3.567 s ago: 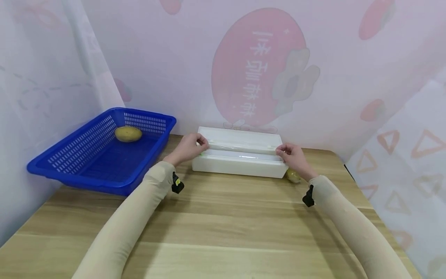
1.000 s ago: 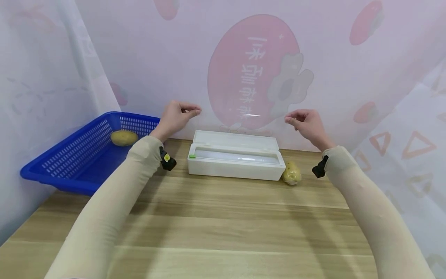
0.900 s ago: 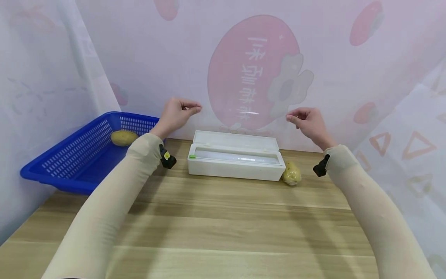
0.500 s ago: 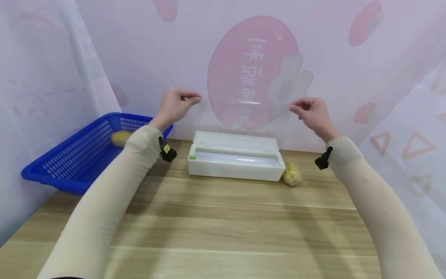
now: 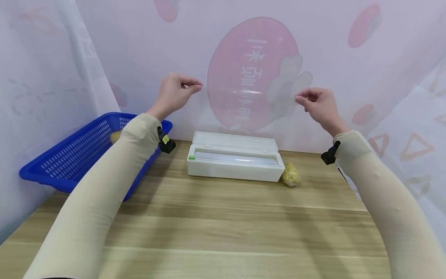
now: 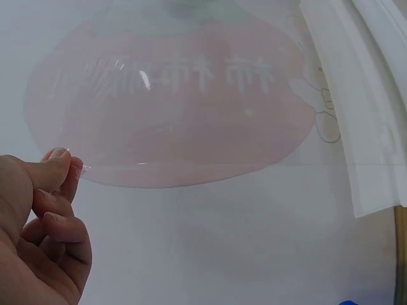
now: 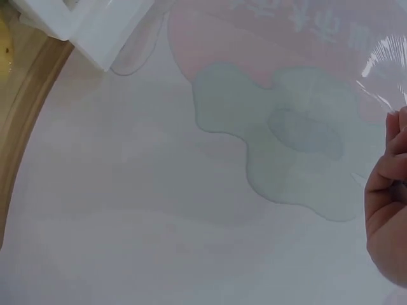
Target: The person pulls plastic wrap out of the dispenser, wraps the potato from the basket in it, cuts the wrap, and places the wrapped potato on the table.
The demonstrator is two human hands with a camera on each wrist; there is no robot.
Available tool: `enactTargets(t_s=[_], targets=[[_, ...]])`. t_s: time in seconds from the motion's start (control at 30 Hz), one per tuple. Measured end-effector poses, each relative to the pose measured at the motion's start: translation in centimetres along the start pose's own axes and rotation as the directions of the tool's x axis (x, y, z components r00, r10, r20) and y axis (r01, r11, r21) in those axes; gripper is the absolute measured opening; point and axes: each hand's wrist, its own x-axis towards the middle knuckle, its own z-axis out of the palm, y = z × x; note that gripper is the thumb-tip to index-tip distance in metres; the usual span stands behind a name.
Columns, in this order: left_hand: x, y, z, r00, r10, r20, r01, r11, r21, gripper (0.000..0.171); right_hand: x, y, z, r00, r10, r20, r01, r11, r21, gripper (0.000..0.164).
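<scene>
- Above the bench [image 5: 223, 226], in front of the printed backdrop [image 5: 334, 58]: one sheet of clear film [image 5: 247, 92], thin, glossy, stretched between two hands.
- Left hand [image 5: 175, 93]: grip clamped on the film, thumb against index finger at its left end.
- Right hand [image 5: 320, 106]: grip clamped on the film's right end, again thumb to finger.
- One white box [image 5: 235, 170], long, rectangular, smooth, on the bench below the film; one lid [image 5: 235, 141] raised along the back. Long opening shows a glossy pale roll [image 5: 237, 158]; one small green tab [image 5: 192, 157] at the left.
- Potatoes, two counted. First potato [image 5: 290, 175]: rounded, yellow, shiny, at the box's right end; contact with box not clear. Second potato [image 5: 115, 136]: in the basket, partly hidden by the left sleeve [image 5: 118, 162].
- One blue basket [image 5: 66, 164], slotted walls, flared rim.
- Wrist devices [image 5: 329, 155], black, two, one per arm.
- Left wrist view only: wrinkled film tip protruding past the fingers, and a fine straight line running across to the box.
- Right wrist view only: fine pleats fanning from the fingertips.
- Head view alone has both potatoes; right wrist catches one yellow edge.
</scene>
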Motion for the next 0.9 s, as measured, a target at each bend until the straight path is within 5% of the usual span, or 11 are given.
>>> enactTargets(t_s=[0.4,0.67,0.8,0.9], targets=[[0.4,1.0,-0.4,1.0,0.015,-0.019,-0.015,1.0,0.004,0.021,-0.6,-0.7,-0.4,0.998,0.01,-0.058,-0.006,0.997,0.073,0.022],[-0.2,1.3,-1.0,0.999,0.036,-0.006,-0.036,0.999,-0.008,0.022,-1.6,-1.5,-0.9,1.0,-0.016,-0.009,0.017,0.99,0.139,0.026],[-1.4,1.7,-1.4,0.999,0.051,0.007,-0.05,0.998,-0.046,0.022,-2.6,-2.0,-1.0,0.999,-0.015,0.043,0.001,0.952,0.306,0.022],[-2.9,2.0,-1.7,0.997,0.074,0.026,-0.071,0.993,-0.096,0.021,-4.0,-2.1,-1.1,0.992,-0.034,0.12,-0.027,0.881,0.473,0.021]])
